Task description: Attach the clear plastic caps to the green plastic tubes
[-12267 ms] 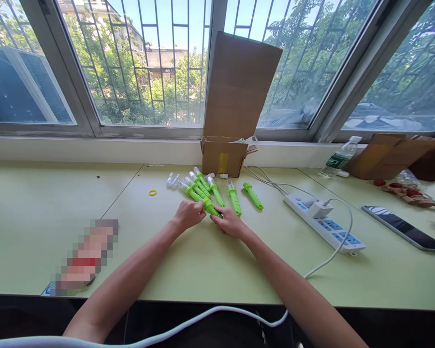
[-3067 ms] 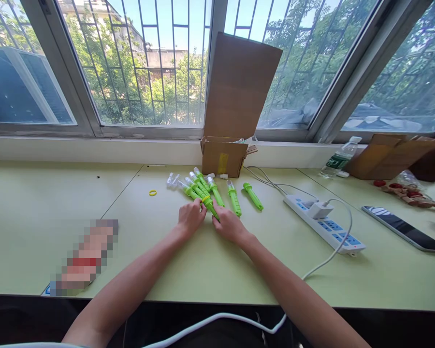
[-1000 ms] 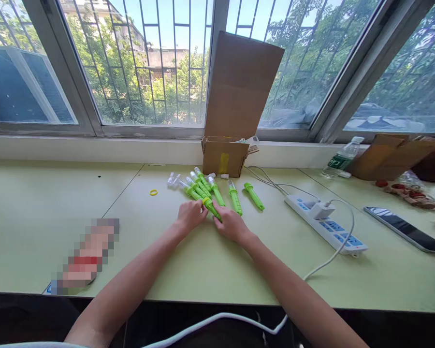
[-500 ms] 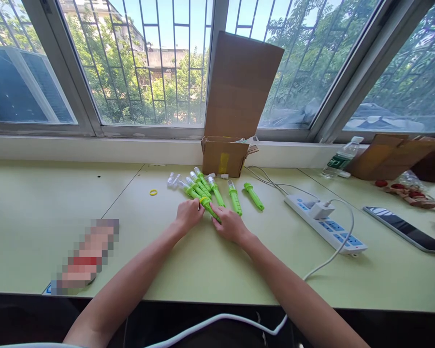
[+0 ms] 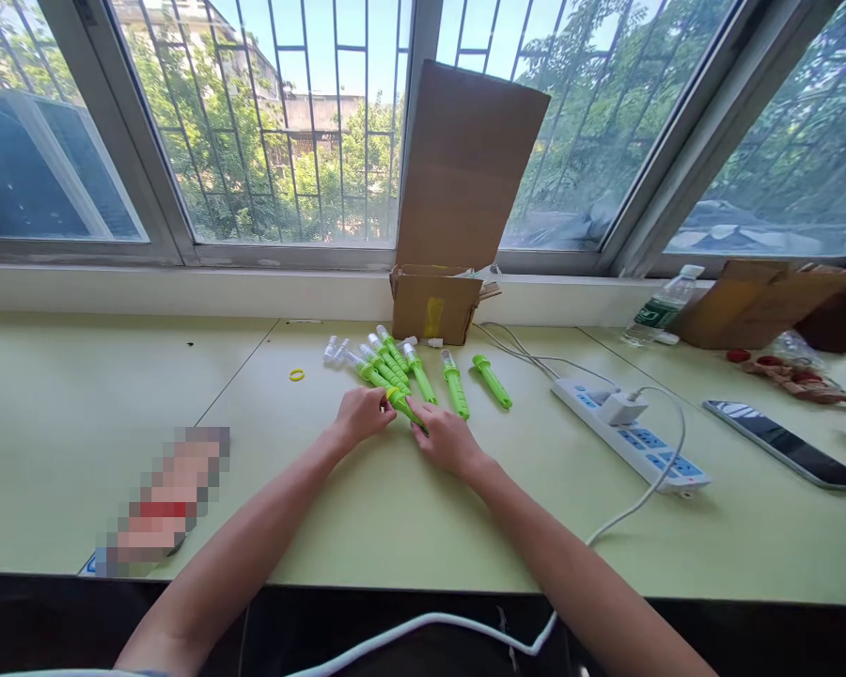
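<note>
My right hand [image 5: 449, 438] is closed around the lower end of a green plastic tube [image 5: 403, 404] with a yellow ring at its upper end. At that ringed end, the curled fingers of my left hand [image 5: 362, 416] pinch the tube; the fingertips are partly hidden. Just beyond my hands lie several similar green tubes with clear caps [image 5: 387, 362]. To their right are another capped tube [image 5: 455, 384] and a tube without a clear cap [image 5: 493, 381]. Loose clear caps [image 5: 336, 350] lie left of the group, and a loose yellow ring [image 5: 296, 374] lies farther left.
Behind the tubes stands an open cardboard box [image 5: 433, 306]. A white power strip [image 5: 631, 434] with a plugged-in charger and cable is on the right, near a phone [image 5: 790, 447] and a water bottle [image 5: 663, 306]. A pixelated object [image 5: 169, 498] lies at the left.
My left hand has shifted slightly left at the ringed end, and more of the tube shows between my hands. My right hand stays almost where it was.
</note>
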Motion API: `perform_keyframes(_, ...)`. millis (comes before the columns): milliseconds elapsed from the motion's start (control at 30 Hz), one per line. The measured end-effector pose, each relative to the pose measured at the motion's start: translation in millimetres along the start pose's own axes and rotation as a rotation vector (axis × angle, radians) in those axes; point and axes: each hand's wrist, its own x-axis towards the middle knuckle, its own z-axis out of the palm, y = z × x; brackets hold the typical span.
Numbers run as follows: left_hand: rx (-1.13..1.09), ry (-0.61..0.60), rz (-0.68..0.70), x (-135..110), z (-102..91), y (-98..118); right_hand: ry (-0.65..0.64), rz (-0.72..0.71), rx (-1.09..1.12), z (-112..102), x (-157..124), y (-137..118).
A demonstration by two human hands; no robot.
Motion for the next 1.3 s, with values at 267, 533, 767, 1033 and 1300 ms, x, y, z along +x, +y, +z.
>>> perform_keyframes(267,0.094,0.0,0.089,-0.9,-0.5,-0.2,0.005,0.008,0.0,-0.3,-0.7,-1.6)
perform_keyframes(533,0.133,-0.033,0.101,-2.7,1.3,6.4,0.009,0.032,0.018,0.5,-0.6,0.6)
perform_keyframes(767,0.065,-0.072,-0.006,-2.9,2.2,12.8,-0.009,0.069,-0.019,-0.7,2.3,5.9)
perform_keyframes(1033,0.037,-0.066,-0.024,-3.0,0.7,11.2,-0.012,0.063,-0.029,-0.5,2.6,6.4)
perform_keyframes(1300,0.049,-0.069,-0.086,-3.0,-0.5,15.4,-0.005,0.054,-0.056,0.0,3.3,6.2)
